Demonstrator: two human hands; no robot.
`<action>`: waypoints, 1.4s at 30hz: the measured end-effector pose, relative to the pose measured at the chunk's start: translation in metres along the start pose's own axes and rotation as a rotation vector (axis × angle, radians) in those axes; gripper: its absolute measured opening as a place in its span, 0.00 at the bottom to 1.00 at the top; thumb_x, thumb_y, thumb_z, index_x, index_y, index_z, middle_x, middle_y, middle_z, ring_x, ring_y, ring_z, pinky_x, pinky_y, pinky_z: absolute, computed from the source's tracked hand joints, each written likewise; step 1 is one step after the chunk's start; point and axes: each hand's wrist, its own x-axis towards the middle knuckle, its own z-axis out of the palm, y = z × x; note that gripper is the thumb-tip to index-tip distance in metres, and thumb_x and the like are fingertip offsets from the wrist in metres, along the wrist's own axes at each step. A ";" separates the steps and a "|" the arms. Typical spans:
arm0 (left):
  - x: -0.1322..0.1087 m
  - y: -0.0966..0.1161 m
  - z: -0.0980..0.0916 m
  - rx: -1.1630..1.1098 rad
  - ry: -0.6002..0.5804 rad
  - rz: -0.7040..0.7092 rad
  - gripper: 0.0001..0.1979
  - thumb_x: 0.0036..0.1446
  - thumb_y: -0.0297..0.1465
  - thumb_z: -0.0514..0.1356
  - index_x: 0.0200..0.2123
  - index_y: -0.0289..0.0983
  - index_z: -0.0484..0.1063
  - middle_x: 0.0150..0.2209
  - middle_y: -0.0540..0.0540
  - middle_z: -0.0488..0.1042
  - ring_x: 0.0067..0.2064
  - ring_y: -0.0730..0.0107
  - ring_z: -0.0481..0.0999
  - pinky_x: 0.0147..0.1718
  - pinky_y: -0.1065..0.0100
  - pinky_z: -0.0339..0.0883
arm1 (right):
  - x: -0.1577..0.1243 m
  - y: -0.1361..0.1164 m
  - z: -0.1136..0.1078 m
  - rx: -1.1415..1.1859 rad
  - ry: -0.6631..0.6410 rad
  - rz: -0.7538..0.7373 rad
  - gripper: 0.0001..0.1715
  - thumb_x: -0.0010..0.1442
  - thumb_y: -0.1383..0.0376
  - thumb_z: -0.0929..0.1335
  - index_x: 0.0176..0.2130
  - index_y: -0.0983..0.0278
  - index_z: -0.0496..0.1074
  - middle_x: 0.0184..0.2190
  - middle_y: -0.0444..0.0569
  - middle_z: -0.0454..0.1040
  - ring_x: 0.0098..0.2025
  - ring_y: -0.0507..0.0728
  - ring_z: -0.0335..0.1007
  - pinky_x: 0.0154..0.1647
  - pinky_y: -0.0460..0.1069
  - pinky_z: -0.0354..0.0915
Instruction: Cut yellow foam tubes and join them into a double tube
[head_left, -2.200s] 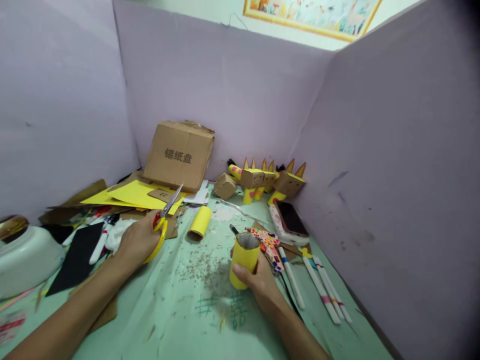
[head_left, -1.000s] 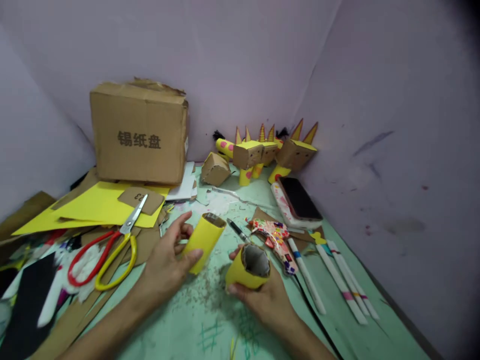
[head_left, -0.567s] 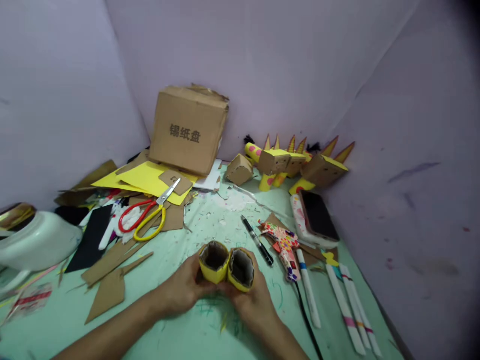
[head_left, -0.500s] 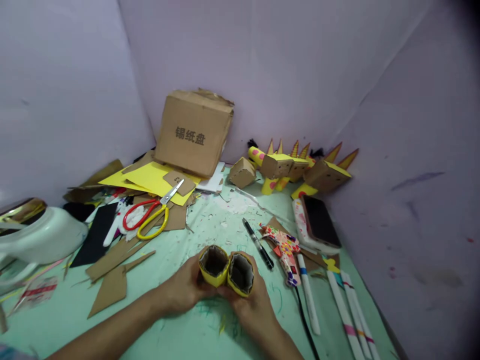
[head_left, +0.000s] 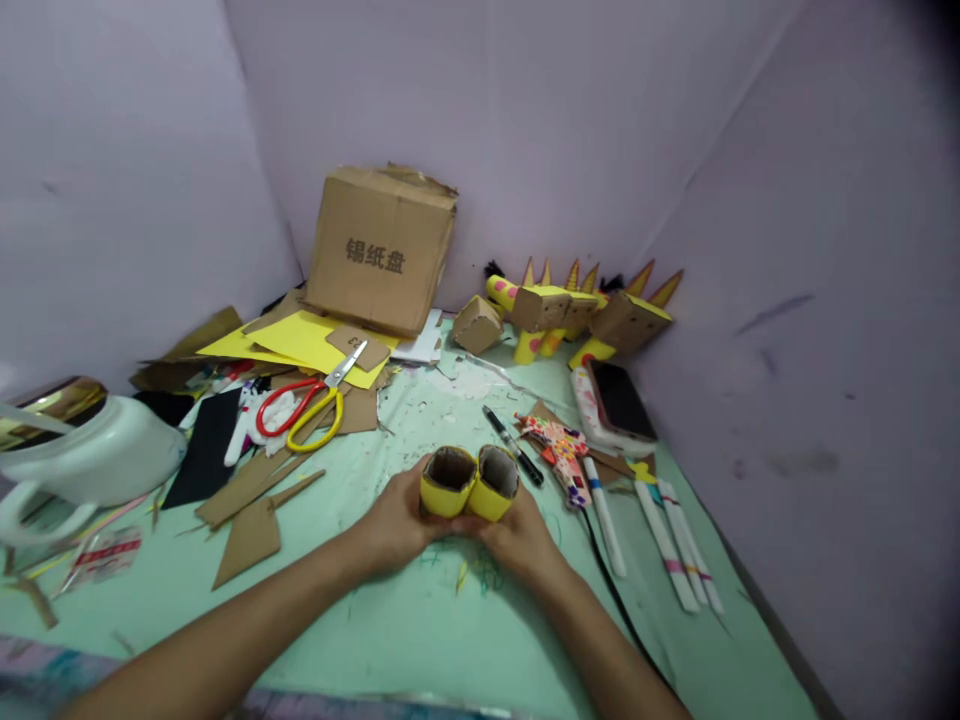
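Observation:
Two short cardboard tubes with yellow outsides are held side by side, their hollow ends facing up toward me. My left hand (head_left: 400, 522) is closed around the left yellow tube (head_left: 444, 500). The right yellow tube (head_left: 491, 505) is in the grip of my right hand (head_left: 523, 540). The tubes' walls touch, and both hands meet below them; the lower ends and several fingertips are hidden. Just beyond my right hand lie a black pen (head_left: 517, 450) and a patterned glue gun (head_left: 559, 455) with its black cord.
Scissors (head_left: 319, 405) rest on cardboard scraps and yellow sheets (head_left: 296, 340) at left. A white mug-like container (head_left: 97, 450) stands far left. Behind are a cardboard box (head_left: 379, 255) and horned cardboard animals (head_left: 577, 310). A phone (head_left: 621, 400) and white markers (head_left: 667, 545) lie right.
The view has shifted, so the table's front edge now shows. Both hands and tubes appear higher in the picture, and more of the tubes' yellow sides shows. Both hands keep their hold.

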 end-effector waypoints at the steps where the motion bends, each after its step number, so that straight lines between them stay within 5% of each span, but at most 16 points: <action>1: 0.001 -0.002 0.000 0.007 -0.002 0.007 0.17 0.42 0.33 0.67 0.37 0.34 0.71 0.37 0.44 0.76 0.41 0.57 0.73 0.41 0.60 0.67 | 0.000 -0.002 -0.003 0.014 -0.061 -0.021 0.33 0.44 0.62 0.74 0.50 0.63 0.65 0.44 0.51 0.71 0.49 0.64 0.64 0.48 0.57 0.61; 10: 0.006 -0.010 -0.014 0.013 -0.110 0.051 0.21 0.35 0.20 0.63 0.38 0.34 0.70 0.40 0.47 0.74 0.44 0.56 0.70 0.44 0.61 0.64 | -0.005 -0.011 -0.031 0.064 -0.309 -0.023 0.27 0.49 0.59 0.71 0.47 0.66 0.67 0.47 0.52 0.71 0.50 0.62 0.64 0.50 0.55 0.60; 31: 0.005 -0.011 -0.010 -0.062 -0.043 0.018 0.17 0.37 0.23 0.61 0.36 0.32 0.71 0.35 0.46 0.76 0.37 0.60 0.72 0.36 0.63 0.67 | -0.005 -0.010 -0.024 -0.073 -0.229 -0.082 0.18 0.51 0.67 0.68 0.44 0.67 0.68 0.40 0.49 0.72 0.40 0.59 0.65 0.44 0.54 0.61; 39: 0.004 -0.011 -0.011 -0.070 -0.021 0.031 0.15 0.37 0.25 0.64 0.34 0.34 0.71 0.33 0.47 0.75 0.37 0.59 0.72 0.36 0.62 0.67 | -0.004 -0.010 -0.022 -0.034 -0.223 -0.092 0.18 0.51 0.66 0.68 0.44 0.65 0.68 0.39 0.48 0.73 0.42 0.60 0.66 0.46 0.55 0.62; 42: 0.006 -0.009 -0.013 -0.105 -0.012 0.038 0.19 0.37 0.27 0.66 0.37 0.34 0.69 0.36 0.45 0.76 0.40 0.57 0.73 0.38 0.61 0.67 | -0.004 -0.009 -0.022 0.001 -0.152 -0.097 0.25 0.52 0.64 0.69 0.49 0.64 0.64 0.46 0.51 0.70 0.47 0.61 0.63 0.50 0.57 0.59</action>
